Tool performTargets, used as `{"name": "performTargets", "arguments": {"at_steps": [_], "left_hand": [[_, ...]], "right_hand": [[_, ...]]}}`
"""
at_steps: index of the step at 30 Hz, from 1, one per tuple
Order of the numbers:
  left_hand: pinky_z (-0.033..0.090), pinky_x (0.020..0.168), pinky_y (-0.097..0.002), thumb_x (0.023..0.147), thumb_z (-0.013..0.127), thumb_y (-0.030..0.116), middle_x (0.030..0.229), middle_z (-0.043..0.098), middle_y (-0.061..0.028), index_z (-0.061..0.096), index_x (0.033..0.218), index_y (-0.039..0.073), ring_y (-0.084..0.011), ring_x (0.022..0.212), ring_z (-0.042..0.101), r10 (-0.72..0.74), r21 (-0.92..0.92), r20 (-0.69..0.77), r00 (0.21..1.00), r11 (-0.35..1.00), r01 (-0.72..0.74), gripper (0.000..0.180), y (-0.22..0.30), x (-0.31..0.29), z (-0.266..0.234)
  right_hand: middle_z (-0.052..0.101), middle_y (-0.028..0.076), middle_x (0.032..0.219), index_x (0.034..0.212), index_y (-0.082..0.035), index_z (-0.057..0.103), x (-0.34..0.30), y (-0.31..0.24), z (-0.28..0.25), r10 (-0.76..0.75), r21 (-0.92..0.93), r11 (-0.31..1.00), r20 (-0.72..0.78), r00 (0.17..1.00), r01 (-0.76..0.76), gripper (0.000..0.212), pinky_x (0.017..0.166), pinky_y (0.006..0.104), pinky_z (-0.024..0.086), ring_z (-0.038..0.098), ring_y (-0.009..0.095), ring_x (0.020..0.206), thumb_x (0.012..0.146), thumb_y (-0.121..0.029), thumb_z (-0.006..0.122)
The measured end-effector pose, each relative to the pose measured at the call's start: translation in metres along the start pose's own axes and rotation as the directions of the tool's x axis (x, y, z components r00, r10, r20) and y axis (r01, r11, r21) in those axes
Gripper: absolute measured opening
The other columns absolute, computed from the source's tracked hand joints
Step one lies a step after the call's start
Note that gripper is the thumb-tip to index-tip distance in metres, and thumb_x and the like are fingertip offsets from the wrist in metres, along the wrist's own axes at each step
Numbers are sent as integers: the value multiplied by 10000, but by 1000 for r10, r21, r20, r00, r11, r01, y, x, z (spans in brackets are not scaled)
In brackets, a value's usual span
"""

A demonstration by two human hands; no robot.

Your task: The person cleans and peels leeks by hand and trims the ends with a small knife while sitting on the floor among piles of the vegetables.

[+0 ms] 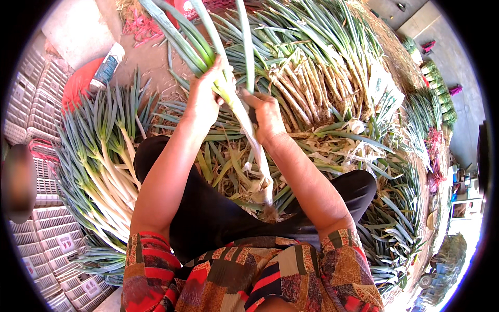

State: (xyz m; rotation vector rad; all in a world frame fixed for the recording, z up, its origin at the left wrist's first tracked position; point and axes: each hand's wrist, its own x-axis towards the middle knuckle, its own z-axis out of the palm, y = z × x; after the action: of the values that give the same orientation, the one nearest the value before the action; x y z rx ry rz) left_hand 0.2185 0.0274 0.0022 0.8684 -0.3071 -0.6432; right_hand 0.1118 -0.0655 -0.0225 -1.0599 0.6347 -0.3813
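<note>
My left hand [204, 99] is closed around the upper part of a long green onion [263, 171]. Its green leaves fan out above my fist, and the pale stalk slants down to a brown root end over my lap. Close beside the stalk, my right hand [268, 117] pinches the lower end of a green leaf [246, 47] that stands upright. A small dark thing shows at the right palm; I cannot make out what it is. Below my hands lies a litter of peeled leaves and dry skins [228, 166].
Soil-covered green onions [306, 88] lie piled beyond my right hand. Cleaner, white-stalked onions [106, 166] are heaped at my left. White plastic crates [62, 244] line the left side, with a white bottle [107, 65] near a red object [80, 83]. Pink twine [143, 26] lies at the back.
</note>
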Motion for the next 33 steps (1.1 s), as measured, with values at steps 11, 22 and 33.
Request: {"name": "performTargets", "arguments": {"at_steps": [11,22,33], "left_hand": [[350,461,-209,878,590,344,753,593,-41,576,970,44,-121,652,588,105,4,13,994,994,-105,314,22,1,-6],[338,522,-210,873,590,386,814,634,-32,571,1013,92,-110,710,608,39,152,-81,996,988,-26,326,6,0,-2],[363,536,-217,875,603,342,897,611,-30,582,1016,86,-123,797,599,117,89,-177,977,991,-103,293,8,10,-10]], "right_hand": [[633,78,737,965,-66,651,12,6,-166,1,-988,-150,-48,999,-47,352,545,346,480,587,137,640,883,-396,560],[550,91,809,889,-37,554,-17,3,4,-708,-647,239,395,586,724,272,648,311,481,576,237,731,666,25,697],[516,80,746,808,-81,520,-45,48,-2,-411,-445,18,813,413,895,248,557,364,479,557,273,675,629,61,615]]}}
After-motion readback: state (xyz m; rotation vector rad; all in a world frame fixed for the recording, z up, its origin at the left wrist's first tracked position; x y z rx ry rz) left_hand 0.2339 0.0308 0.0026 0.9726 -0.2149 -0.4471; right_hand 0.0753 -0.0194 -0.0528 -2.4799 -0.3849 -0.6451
